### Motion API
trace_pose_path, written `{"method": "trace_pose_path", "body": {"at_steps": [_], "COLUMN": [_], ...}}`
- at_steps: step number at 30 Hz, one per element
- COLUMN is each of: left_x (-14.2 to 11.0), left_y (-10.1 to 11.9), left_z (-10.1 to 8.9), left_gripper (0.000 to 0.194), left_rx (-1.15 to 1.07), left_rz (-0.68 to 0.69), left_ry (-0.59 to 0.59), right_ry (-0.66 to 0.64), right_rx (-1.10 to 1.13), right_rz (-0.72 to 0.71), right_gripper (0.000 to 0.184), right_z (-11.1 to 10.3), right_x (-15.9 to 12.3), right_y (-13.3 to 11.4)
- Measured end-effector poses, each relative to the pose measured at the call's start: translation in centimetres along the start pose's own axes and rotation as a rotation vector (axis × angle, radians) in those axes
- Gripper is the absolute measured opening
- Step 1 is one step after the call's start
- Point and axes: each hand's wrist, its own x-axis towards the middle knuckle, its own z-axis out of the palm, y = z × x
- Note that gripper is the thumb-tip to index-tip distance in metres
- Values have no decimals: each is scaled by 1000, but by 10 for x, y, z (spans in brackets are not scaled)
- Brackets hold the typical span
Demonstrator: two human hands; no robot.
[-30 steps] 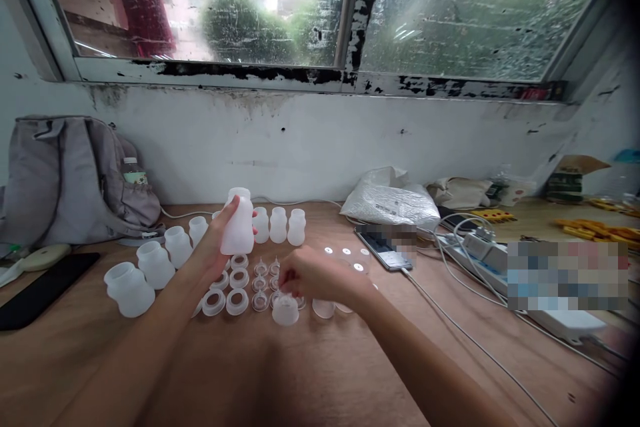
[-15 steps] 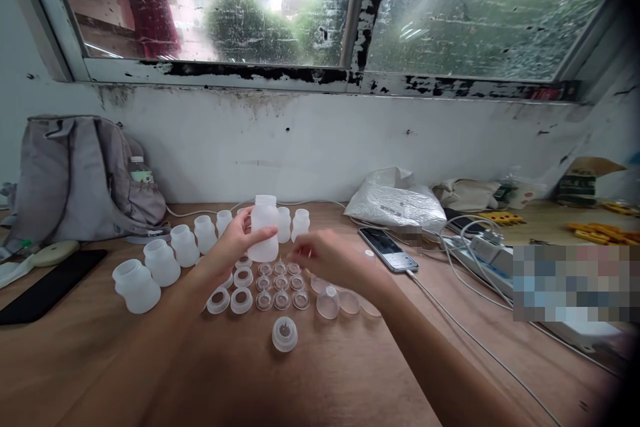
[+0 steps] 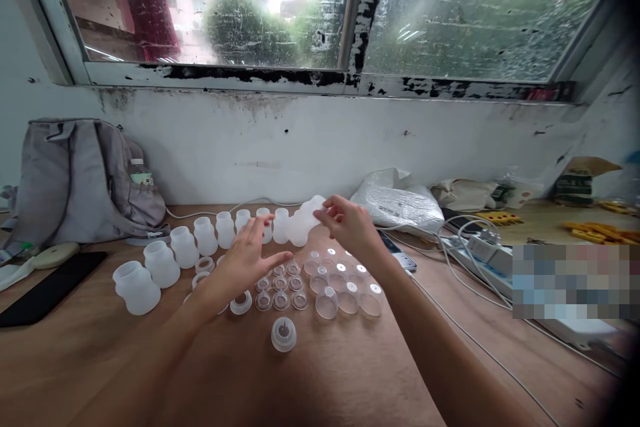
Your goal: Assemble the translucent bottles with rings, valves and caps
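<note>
My right hand pinches a frosted white baby bottle, tilted and blurred, at the back of the table. It overlaps the right end of a curved row of similar bottles. My left hand is open and holds nothing, fingers spread above the clear silicone nipples. Its forearm partly covers the white collar rings. To the right lie several clear dome caps. Nearest me, a collar ring with a nipple in it sits alone.
A phone with a cable lies partly behind my right forearm. Beyond are a silver plastic bag and a power strip with cords. At the left stand a grey backpack and a black flat object.
The bottle has passed from my left hand to my right hand and moved right, tilting. My left hand has opened and lowered slightly. The dome caps show more fully.
</note>
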Motion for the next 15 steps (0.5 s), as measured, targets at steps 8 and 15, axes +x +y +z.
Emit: {"method": "trace_pose_path", "body": {"at_steps": [8, 15], "left_x": [-30, -35], "left_y": [6, 11], "left_z": [15, 30], "left_gripper": [25, 22], "left_rx": [258, 449], "left_rz": [78, 66], "left_ry": [-633, -721], "right_ry": [-111, -166], "right_rx": [-471, -440], "right_rz": [208, 173], "right_gripper": [19, 24], "right_z": [27, 52], "right_x": [16, 15], "right_y": [64, 79]}}
